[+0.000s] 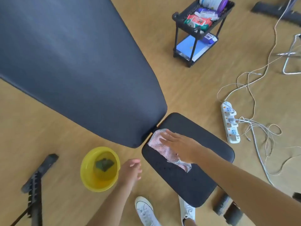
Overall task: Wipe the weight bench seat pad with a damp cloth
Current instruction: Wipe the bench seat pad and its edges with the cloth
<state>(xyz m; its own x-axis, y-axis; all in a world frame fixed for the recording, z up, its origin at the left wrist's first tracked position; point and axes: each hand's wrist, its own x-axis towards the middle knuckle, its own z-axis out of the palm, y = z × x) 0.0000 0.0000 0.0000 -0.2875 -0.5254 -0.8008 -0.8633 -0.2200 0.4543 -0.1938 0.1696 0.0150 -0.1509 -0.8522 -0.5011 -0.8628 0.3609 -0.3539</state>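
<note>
"Two hands, so which one had the cloth?"

"My right hand [177, 145], spread flat, pinned the pink cloth [164, 148] at the seat pad's [192, 176] backrest end. Its length ran back toward me. My left hand [132, 168] hung loose, empty, beside the yellow basin [88, 181]."
</note>
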